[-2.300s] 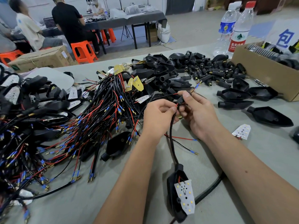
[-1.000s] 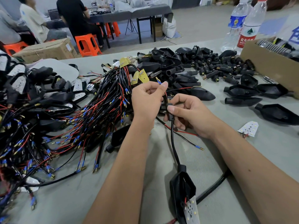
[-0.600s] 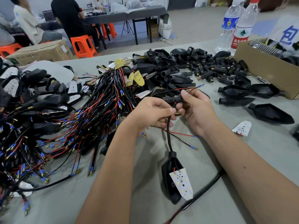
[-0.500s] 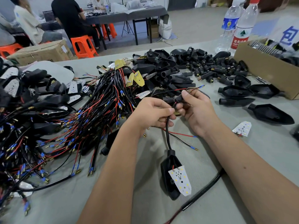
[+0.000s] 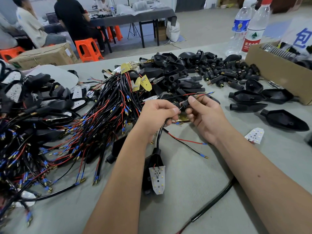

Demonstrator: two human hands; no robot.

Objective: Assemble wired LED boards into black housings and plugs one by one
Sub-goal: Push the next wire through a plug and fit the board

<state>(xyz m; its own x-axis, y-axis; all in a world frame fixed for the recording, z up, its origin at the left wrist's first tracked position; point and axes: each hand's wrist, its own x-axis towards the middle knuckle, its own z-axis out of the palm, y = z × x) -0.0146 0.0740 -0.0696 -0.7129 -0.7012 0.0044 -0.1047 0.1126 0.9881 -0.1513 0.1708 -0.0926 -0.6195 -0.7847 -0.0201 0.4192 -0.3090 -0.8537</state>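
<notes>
My left hand (image 5: 159,115) pinches a black cable (image 5: 160,134) just below a small black plug (image 5: 184,104). My right hand (image 5: 205,115) grips that plug between thumb and fingers. Red and black wire ends (image 5: 205,94) stick out past the plug. The cable runs down to a black housing (image 5: 152,166) lying on the table, with a white LED board (image 5: 157,179) resting loosely on it.
A big tangle of wired boards (image 5: 70,125) fills the left. Black plugs (image 5: 224,71) and empty housings (image 5: 248,96) lie at the back and right, by a cardboard box (image 5: 276,71) and two bottles (image 5: 253,26). A loose LED board (image 5: 255,135) lies at the right.
The hands went up and came back down, and the housing with its board slid along the table. In the last half second the hands barely moved, still on cable and plug.
</notes>
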